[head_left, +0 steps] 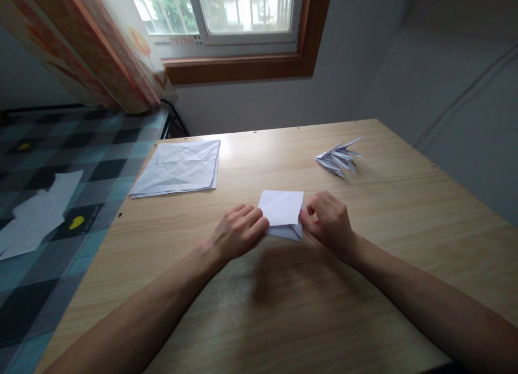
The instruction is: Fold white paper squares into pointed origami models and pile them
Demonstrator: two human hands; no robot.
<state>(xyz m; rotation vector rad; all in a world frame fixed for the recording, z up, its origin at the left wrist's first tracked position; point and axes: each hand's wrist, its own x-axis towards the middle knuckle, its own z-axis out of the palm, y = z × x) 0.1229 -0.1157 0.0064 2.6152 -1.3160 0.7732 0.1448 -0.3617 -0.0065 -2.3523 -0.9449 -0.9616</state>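
Observation:
A small folded sheet of white paper (282,208) is held between my two hands over the middle of the wooden table. Its upper layer is a flat square, and a lower flap with a slanting fold shows beneath the near edge. My left hand (242,228) is closed on the paper's left edge, thumb toward me. At the right edge, my right hand (328,221) pinches the paper between thumb and curled fingers. The fingertips of both hands are partly hidden.
Creased white sheets (178,166) lie stacked at the table's far left. A spiky cluster of folded paper (339,157) lies at the far right of the table (388,244). Left of it, more white paper (40,215) rests on a checked cloth (28,309). A window is beyond.

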